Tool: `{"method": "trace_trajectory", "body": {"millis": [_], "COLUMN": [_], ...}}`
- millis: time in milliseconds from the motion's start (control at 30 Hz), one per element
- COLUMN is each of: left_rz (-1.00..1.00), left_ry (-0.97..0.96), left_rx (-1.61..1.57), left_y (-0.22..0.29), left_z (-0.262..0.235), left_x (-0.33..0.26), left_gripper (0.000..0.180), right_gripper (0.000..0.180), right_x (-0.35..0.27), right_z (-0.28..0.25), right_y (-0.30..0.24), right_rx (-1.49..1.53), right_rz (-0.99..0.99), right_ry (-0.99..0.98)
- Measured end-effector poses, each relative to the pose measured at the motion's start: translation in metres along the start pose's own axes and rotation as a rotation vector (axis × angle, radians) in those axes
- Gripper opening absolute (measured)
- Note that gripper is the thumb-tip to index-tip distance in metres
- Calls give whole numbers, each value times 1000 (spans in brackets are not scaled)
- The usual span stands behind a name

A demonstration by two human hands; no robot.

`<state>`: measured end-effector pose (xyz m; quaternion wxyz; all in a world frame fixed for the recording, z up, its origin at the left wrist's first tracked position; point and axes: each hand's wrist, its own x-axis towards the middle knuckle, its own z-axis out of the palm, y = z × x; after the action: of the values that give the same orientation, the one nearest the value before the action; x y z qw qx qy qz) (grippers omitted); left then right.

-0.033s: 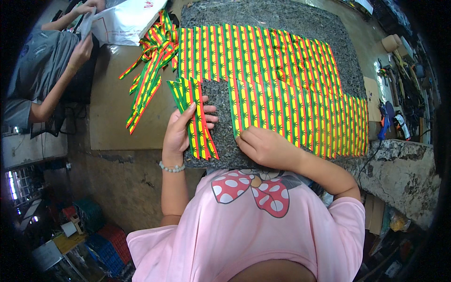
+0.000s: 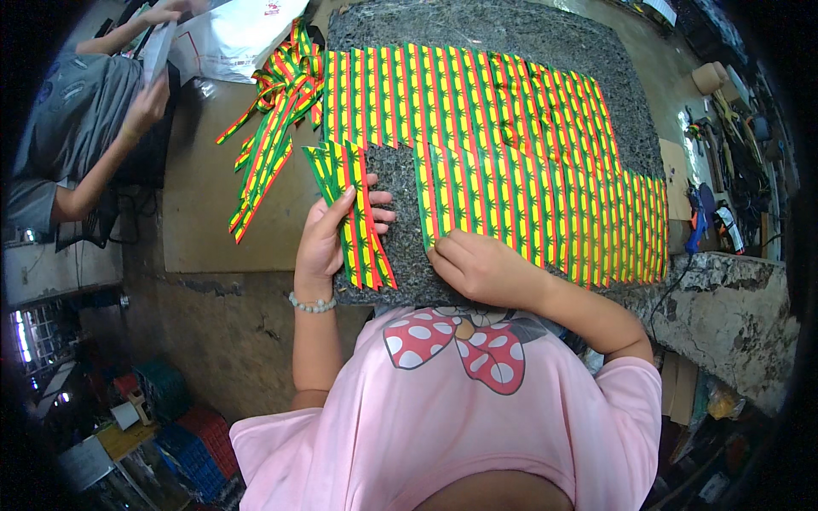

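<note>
My left hand (image 2: pixel 322 228) is closed round a small fanned bundle of ribbon strips (image 2: pixel 358 243), striped green, yellow and red with dark palm-like leaf prints. Its thumb lies on top and the fingertips show at the right edge. My right hand (image 2: pixel 473 266) pinches the lower end of the leftmost strip (image 2: pixel 429 192) in the near row; the fingertips are partly hidden. Two rows of matching strips (image 2: pixel 511 183) lie side by side on a dark speckled slab (image 2: pixel 396 183). A bare patch of slab separates the bundle from the near row.
A tangled heap of the same ribbon (image 2: pixel 285 94) lies left of the slab on a brown board (image 2: pixel 213 230). Behind it is a white plastic bag (image 2: pixel 230 43). Another person's hand (image 2: pixel 149 104) holds a pale sheet at far left. Tools (image 2: pixel 700 213) lie at right.
The other person's hands and pale sheet have shifted slightly at far left. My own hands and the strips look the same.
</note>
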<state>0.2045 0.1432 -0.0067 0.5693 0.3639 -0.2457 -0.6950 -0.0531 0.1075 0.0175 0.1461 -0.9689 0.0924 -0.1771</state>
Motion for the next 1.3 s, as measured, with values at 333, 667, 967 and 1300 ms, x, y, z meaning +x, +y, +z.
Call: {"method": "trace_trajectory", "body": {"millis": [333,667,967,1300], "left_rz": [-2,-10,-6,-87], "left_ry": [47,39,41,-9], "left_rx": [42,121,78,-147], "left_y": [-1,0,1,13], "left_z": [3,5,5,33], "left_x": [1,3,1,-1], "left_gripper": [39,43,43,46], "right_gripper": [22,31,39,20], "right_x": [-7,-16,-4,35], "right_z": [14,23,-26,-140], "right_y": [-5,-5,-18,-11], "right_rx": [-61,59,300,215], "right_rz": [-4,-78,19,114], "right_ry": [113,72,-94,-39]}}
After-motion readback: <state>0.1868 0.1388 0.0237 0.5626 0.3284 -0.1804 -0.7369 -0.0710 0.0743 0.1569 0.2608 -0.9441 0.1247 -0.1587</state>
